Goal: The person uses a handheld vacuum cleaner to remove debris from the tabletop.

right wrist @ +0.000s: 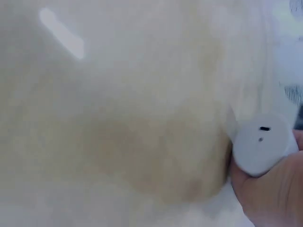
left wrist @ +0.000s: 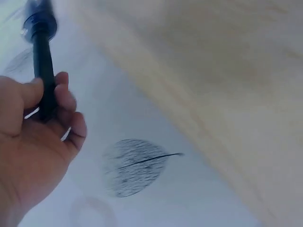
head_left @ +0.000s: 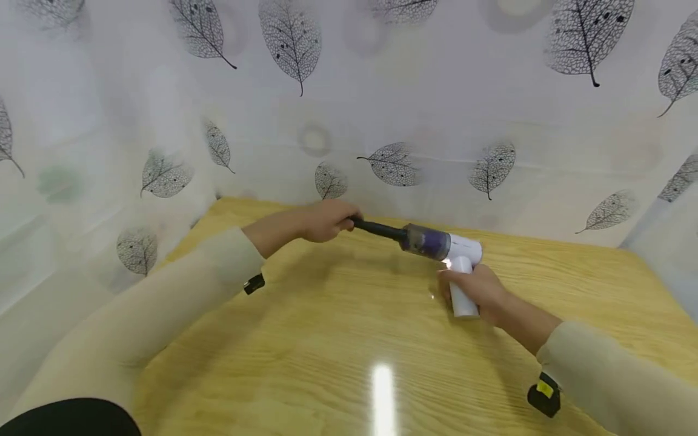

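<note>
A white handheld vacuum cleaner (head_left: 465,247) with a clear and purple dust cup (head_left: 428,242) is held over the far part of the table. My right hand (head_left: 482,290) grips its white handle; in the right wrist view the round end of the handle (right wrist: 261,149) shows a small slot and a dot. From the front of the cup runs a black nozzle tube (head_left: 382,229), pointing left. My left hand (head_left: 327,220) holds the far end of this tube, with thumb and fingers round the black tube (left wrist: 43,71) in the left wrist view.
The wood-grain table (head_left: 305,357) reaches back to a pale curtain (head_left: 425,115) printed with dark leaves. A bright light reflection (head_left: 383,399) lies on the tabletop near the front. A black rounded thing (head_left: 71,418) shows at the lower left corner.
</note>
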A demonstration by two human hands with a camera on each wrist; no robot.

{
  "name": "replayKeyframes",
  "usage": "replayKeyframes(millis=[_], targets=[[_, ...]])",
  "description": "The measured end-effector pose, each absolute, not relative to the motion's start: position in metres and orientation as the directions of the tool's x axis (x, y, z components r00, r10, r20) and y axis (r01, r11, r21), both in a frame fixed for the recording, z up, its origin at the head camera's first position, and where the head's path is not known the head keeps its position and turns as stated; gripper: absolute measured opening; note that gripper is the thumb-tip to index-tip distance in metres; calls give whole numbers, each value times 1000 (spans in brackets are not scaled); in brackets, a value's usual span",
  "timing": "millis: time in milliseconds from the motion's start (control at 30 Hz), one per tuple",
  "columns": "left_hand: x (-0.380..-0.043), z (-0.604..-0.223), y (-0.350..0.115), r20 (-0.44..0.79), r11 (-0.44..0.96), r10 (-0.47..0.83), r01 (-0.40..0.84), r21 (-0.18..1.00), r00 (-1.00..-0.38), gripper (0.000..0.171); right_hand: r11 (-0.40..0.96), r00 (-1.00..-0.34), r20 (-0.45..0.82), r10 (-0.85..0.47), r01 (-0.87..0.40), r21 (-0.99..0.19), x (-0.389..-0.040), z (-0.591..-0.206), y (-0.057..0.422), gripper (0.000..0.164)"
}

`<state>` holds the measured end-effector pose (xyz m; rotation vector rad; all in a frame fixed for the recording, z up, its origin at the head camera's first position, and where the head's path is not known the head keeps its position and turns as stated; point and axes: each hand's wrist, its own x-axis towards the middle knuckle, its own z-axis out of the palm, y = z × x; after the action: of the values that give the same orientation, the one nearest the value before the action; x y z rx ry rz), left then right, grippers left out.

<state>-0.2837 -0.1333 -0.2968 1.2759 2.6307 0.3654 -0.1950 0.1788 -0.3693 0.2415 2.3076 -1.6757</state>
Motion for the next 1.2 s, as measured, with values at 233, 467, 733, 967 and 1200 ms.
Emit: replayKeyframes(millis=[233, 467, 733, 967, 1200], targets=[[-278, -287, -129, 109, 583, 782, 782, 220, -614, 25, 139, -929, -367, -50, 358, -924, -171, -364, 172, 52], [-272, -314, -129, 162, 605, 771, 788, 111, -615, 29, 443, -950, -305, 69, 303, -844, -173, -344, 182, 55], [-263, -325, -123, 212, 623, 761, 782, 24, -613, 28, 584, -952, -286, 111, 295, -756, -173, -339, 188, 44], [-259, -328, -115, 257, 592, 787, 804, -61, -560, 24, 569, -948, -303, 100, 304, -764, -170, -341, 194, 46], [-261, -334, -116, 259, 582, 795, 810, -69, -549, 21, 489, -943, -331, 34, 305, -817, -166, -341, 196, 52]])
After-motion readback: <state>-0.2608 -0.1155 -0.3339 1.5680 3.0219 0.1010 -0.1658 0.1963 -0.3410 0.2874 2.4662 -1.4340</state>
